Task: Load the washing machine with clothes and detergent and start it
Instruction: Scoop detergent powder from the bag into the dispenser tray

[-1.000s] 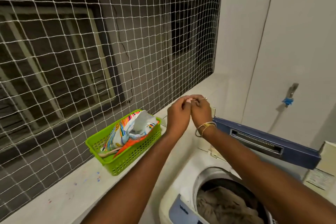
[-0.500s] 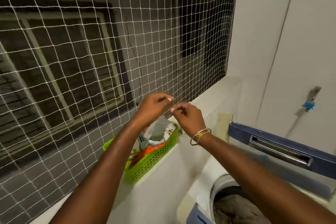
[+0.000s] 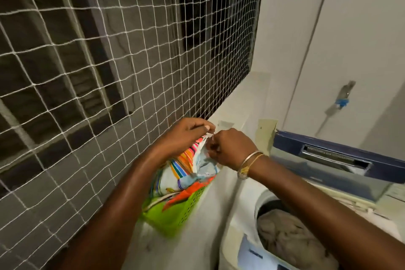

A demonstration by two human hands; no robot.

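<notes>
A colourful striped detergent packet (image 3: 184,171) stands in a green plastic basket (image 3: 188,206) on the white ledge. My left hand (image 3: 184,136) pinches the packet's top edge from the left. Beside it, my right hand (image 3: 230,149), with bangles on the wrist, pinches the same top from the right. The top-loading washing machine (image 3: 245,210) sits at the lower right with its blue lid (image 3: 324,155) raised. Beige clothes (image 3: 291,237) fill the drum.
A white safety net (image 3: 131,50) covers the window opening on the left, above the ledge (image 3: 197,245). A wall tap with a blue fitting (image 3: 341,101) sticks out at the right. A white wall stands behind the machine.
Both hands have come down from the air above the basket onto the top of the detergent packet. The camera has moved closer to the basket.
</notes>
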